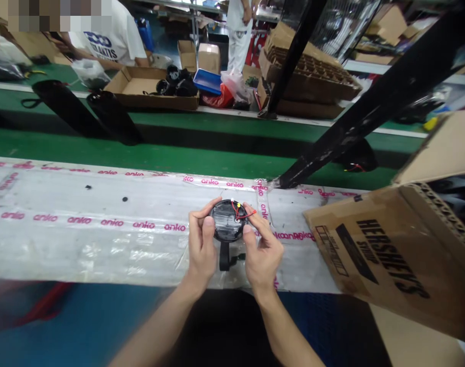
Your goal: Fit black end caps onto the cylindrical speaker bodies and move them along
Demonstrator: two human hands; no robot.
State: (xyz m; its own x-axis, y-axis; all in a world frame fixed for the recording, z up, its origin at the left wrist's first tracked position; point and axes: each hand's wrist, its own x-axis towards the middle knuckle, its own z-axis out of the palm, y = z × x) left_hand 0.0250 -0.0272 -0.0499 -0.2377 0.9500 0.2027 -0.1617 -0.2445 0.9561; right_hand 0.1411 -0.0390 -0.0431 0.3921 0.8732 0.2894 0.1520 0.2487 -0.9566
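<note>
Between my two hands is a round black cylindrical part (225, 224) with its flat end facing up toward me. Thin red wires (238, 211) and small white and yellow bits show on its upper right. A black strap (224, 256) hangs from its near side. My left hand (202, 239) grips the left rim, thumb on the edge. On the opposite rim, my right hand (262, 244) is closed the same way, its fingers by the wires. How deep the part is cannot be seen from above.
A taped white ledge (83, 244) runs under my hands. Beyond it lies a green conveyor belt (171, 148) carrying black cylinders (70, 109). An open cardboard box (389, 255) stands close on the right, below a slanted black post (362, 97). Across the belt is a person in a white shirt (106, 35).
</note>
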